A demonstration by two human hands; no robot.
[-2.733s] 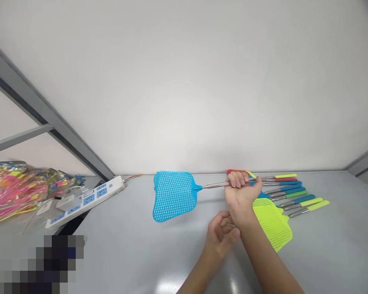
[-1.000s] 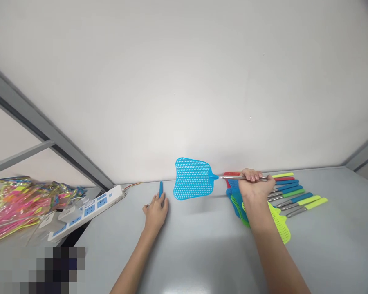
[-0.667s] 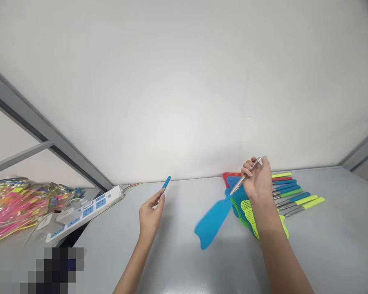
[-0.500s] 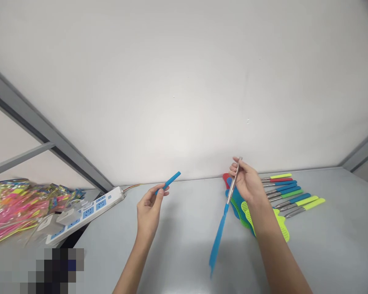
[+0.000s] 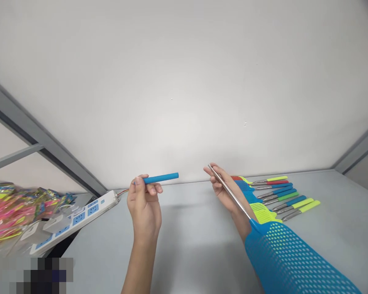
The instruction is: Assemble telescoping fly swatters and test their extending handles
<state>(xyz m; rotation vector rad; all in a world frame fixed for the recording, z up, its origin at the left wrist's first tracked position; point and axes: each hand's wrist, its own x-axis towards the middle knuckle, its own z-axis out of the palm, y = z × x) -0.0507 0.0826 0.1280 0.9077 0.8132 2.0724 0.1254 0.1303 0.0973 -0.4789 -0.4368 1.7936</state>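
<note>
Between the thumb and fingers of my left hand [image 5: 145, 200] is a blue handle sleeve [image 5: 162, 178], its free end pointing right. My right hand [image 5: 222, 188] grips the metal rod of a blue fly swatter [image 5: 294, 253]. The bare tip of the rod [image 5: 230, 192] points up and left toward the sleeve, with a gap between them. The swatter's perforated blue head hangs down to the right, across my right forearm, and runs off the bottom edge. Part of the right palm and forearm is hidden behind it.
Several fly swatters with coloured handles [image 5: 291, 196] lie in a row on the grey table [image 5: 196, 228] at right. A white power strip [image 5: 79, 220] with plugs lies at left, beside a heap of plastic-wrapped colourful items [image 5: 12, 212]. A pale wall [image 5: 184, 102] stands behind.
The swatter has turned from hanging edge-on to showing its broad face at lower right, its rod now tilted left. My left hand has shifted left and levelled the sleeve.
</note>
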